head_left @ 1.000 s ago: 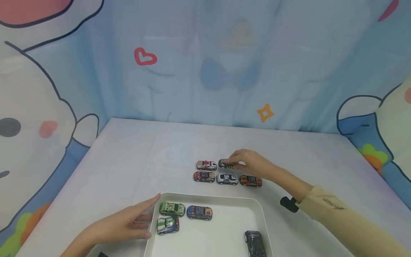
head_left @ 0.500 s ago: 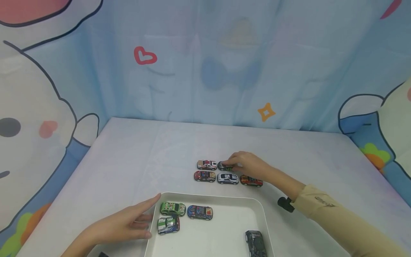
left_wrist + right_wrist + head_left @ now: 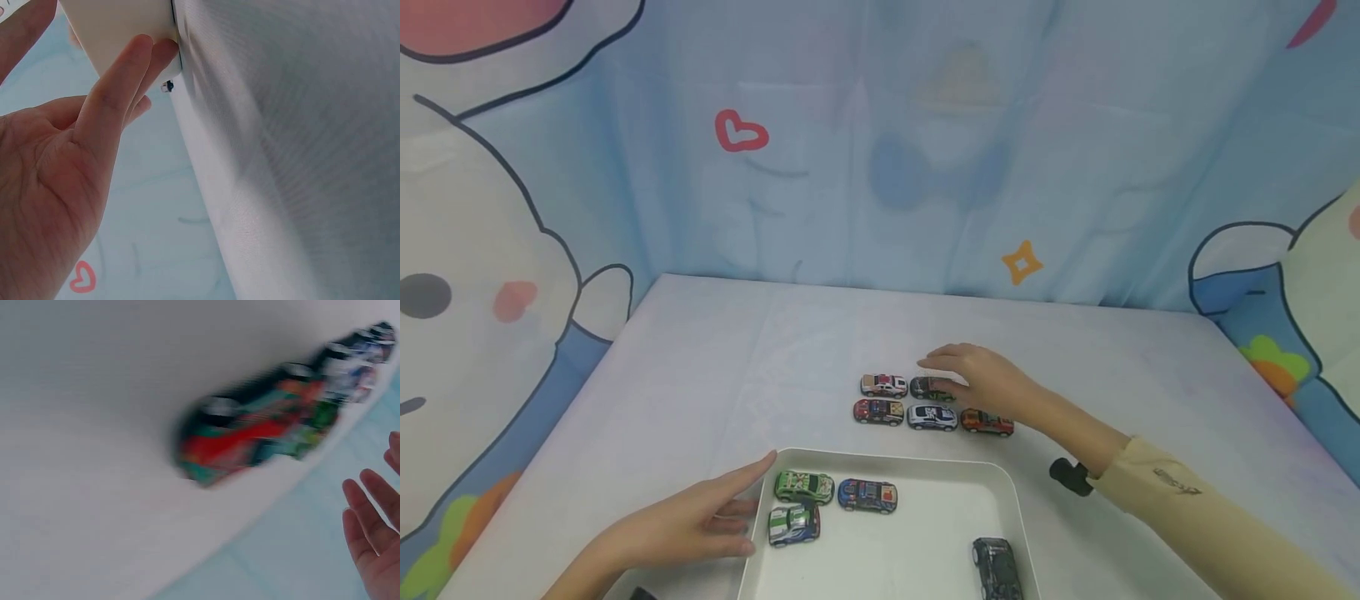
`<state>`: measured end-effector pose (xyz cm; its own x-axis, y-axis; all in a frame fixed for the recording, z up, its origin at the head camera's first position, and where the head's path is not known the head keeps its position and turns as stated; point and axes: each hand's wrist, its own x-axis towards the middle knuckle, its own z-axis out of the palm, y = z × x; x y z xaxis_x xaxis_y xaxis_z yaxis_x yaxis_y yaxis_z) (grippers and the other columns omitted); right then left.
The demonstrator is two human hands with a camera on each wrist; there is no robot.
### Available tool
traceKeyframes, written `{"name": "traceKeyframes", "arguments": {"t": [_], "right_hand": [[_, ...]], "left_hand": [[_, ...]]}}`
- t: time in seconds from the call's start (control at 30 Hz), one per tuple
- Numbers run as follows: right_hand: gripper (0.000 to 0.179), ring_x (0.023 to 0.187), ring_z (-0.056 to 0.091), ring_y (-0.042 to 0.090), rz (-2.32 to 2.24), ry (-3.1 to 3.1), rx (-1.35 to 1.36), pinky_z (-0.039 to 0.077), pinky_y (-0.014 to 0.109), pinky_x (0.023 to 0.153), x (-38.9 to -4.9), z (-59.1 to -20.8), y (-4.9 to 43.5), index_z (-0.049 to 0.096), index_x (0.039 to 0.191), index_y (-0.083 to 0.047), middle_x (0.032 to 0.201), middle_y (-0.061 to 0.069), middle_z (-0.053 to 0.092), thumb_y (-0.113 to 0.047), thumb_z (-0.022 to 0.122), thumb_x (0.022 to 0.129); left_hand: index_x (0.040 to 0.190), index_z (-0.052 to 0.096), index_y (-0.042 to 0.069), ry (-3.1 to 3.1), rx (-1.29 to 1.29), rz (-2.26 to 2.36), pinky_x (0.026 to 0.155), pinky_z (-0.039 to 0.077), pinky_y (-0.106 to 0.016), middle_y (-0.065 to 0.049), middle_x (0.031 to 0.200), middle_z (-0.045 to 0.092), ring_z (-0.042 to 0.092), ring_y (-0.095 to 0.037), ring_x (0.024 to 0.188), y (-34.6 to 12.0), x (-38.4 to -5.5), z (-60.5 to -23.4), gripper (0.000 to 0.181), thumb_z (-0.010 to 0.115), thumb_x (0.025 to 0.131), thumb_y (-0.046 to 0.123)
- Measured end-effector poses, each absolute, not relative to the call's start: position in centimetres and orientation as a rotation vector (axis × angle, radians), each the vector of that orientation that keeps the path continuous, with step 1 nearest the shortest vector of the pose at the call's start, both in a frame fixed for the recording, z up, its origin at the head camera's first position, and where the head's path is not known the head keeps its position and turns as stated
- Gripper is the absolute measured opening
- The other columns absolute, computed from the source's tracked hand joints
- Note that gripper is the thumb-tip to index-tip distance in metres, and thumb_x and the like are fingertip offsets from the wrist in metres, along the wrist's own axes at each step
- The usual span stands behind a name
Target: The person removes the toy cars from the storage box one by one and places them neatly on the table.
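Observation:
At the white tray's (image 3: 917, 461) left rim, my left hand (image 3: 688, 521) rests its extended fingers on the outer wall; the left wrist view shows those fingers (image 3: 122, 78) against the wall. My right hand (image 3: 988, 379) hovers with loosened fingers over a black-green toy car (image 3: 927, 388), part of which it hides. To that car's left sits a white-red toy car (image 3: 883, 385). In the nearer row stand a red-black toy car (image 3: 877, 412), a white toy car (image 3: 932, 417) and a red-orange toy car (image 3: 987, 422). The right wrist view shows the fingers apart, gripping nothing.
Inside the tray lie a green car (image 3: 803, 487), a blue car (image 3: 867, 496), a white-green car (image 3: 793, 525) and a black car (image 3: 997, 568). A printed blue curtain (image 3: 820, 217) hangs behind the white-covered table (image 3: 737, 358).
My right hand has let go of the black-green car and risen slightly off it; the car stays beside the white-red one. My left hand keeps its place at the tray.

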<state>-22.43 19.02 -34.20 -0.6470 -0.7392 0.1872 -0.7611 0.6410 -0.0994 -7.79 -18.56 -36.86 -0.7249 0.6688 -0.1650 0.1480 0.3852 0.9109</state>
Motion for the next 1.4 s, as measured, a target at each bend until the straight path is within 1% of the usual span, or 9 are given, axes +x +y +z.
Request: {"name": "traceKeyframes", "arguments": {"t": [0.13,0.27,0.4,0.53,0.73,0.9,1.0,1.17,1.4], "right_hand": [[0.041,0.104,0.059,0.024,0.287,-2.564,1.311,0.052,0.036,0.084,-19.9,-31.3,17.5,0.064,0.119,-0.007,0.113,0.009,0.063,-0.009,0.076,0.08],[0.042,0.092,0.062,0.018,0.338,-2.333,1.488,0.054,0.027,0.075,-16.5,-29.6,15.6,0.065,0.117,-0.006,0.104,0.006,0.066,-0.003,0.076,0.076],[0.038,0.083,0.063,0.012,0.279,-2.162,1.639,0.053,0.021,0.074,-13.1,-30.4,13.9,0.068,0.11,-0.008,0.096,0.001,0.068,-0.005,0.077,0.074],[0.033,0.083,0.063,0.009,0.064,-2.215,1.743,0.052,0.017,0.074,-10.8,-32.1,12.9,0.068,0.11,-0.013,0.095,-0.003,0.066,-0.014,0.076,0.079],[0.037,0.087,0.059,0.009,-0.226,-2.378,1.75,0.051,0.015,0.072,-10.4,-34.3,12.8,0.063,0.122,-0.017,0.098,-0.002,0.062,-0.019,0.071,0.086],[0.041,0.089,0.058,0.009,-0.306,-2.441,1.715,0.051,0.015,0.07,-10.6,-35.1,12.8,0.058,0.129,-0.019,0.1,-0.001,0.06,-0.022,0.067,0.089],[0.044,0.091,0.058,0.01,-0.286,-2.48,1.709,0.051,0.017,0.072,-10.7,-35.3,12.8,0.055,0.132,-0.02,0.103,-0.001,0.06,-0.024,0.065,0.09],[0.043,0.098,0.059,0.013,-0.142,-2.475,1.702,0.052,0.023,0.08,-10.9,-36.0,12.7,0.057,0.129,-0.018,0.107,0.002,0.06,-0.027,0.067,0.088],[0.032,0.083,0.06,0.011,-0.031,-2.412,1.67,0.053,0.02,0.07,-11.1,-37.1,12.2,0.061,0.116,-0.018,0.093,0.0,0.058,-0.021,0.069,0.086]], "left_hand": [[0.15,0.014,0.005,2.138,0.7,1.32,0.086,0.05,-0.032,-0.023,0.149,0.021,0.047,-0.038,0.119,-18.5,-7.8,-37.0,0.09,0.072,0.083,0.024],[0.149,0.014,0.004,2.14,0.728,1.326,0.086,0.051,-0.032,-0.025,0.148,0.02,0.047,-0.039,0.119,-18.5,-7.8,-37.0,0.089,0.071,0.084,0.023],[0.149,0.014,0.004,2.149,0.746,1.324,0.086,0.051,-0.033,-0.026,0.148,0.02,0.047,-0.039,0.118,-18.5,-7.8,-37.0,0.088,0.07,0.084,0.023],[0.149,0.015,0.004,2.165,0.73,1.312,0.086,0.051,-0.034,-0.026,0.148,0.02,0.047,-0.039,0.118,-18.5,-7.9,-36.9,0.088,0.071,0.084,0.023],[0.15,0.014,0.004,2.155,0.735,1.311,0.086,0.051,-0.034,-0.026,0.148,0.02,0.047,-0.04,0.118,-18.6,-7.9,-37.0,0.088,0.071,0.084,0.022],[0.15,0.013,0.005,2.143,0.744,1.317,0.087,0.05,-0.034,-0.026,0.148,0.02,0.046,-0.04,0.119,-18.6,-7.9,-37.1,0.088,0.07,0.085,0.023],[0.15,0.013,0.005,2.149,0.749,1.312,0.086,0.05,-0.034,-0.027,0.148,0.02,0.046,-0.041,0.118,-18.6,-7.9,-37.1,0.088,0.07,0.085,0.022],[0.15,0.014,0.005,2.163,0.743,1.304,0.086,0.051,-0.034,-0.027,0.148,0.02,0.047,-0.041,0.118,-18.6,-7.9,-37.1,0.089,0.071,0.084,0.023],[0.15,0.014,0.005,2.156,0.719,1.304,0.087,0.05,-0.034,-0.026,0.148,0.019,0.046,-0.041,0.119,-18.6,-7.8,-37.1,0.089,0.071,0.084,0.025]]}}
